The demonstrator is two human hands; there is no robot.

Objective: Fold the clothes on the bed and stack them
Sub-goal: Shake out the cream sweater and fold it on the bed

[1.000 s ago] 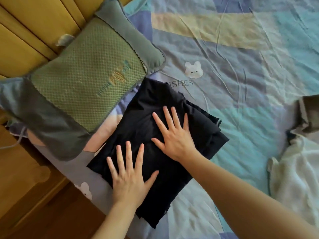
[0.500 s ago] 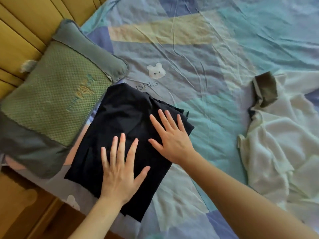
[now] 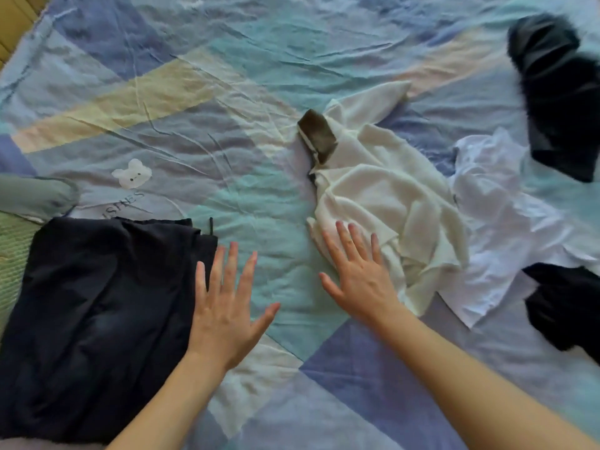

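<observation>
Your left hand (image 3: 224, 306) is flat with fingers spread at the right edge of the folded dark garment (image 3: 104, 313) on the bed (image 3: 227, 92), holding nothing. Your right hand (image 3: 357, 274) lies spread with its fingers on the crumpled cream top (image 3: 383, 196). A white shirt (image 3: 500, 228) and dark clothes (image 3: 561, 92) lie beyond.

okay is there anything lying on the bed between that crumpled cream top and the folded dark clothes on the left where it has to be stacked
Nothing visible does. Between the cream top and the folded dark clothes there is only bare bedsheet. The left hand hovers open over that stretch, at the dark pile's edge, and the right hand is already at the top's near edge.
</observation>
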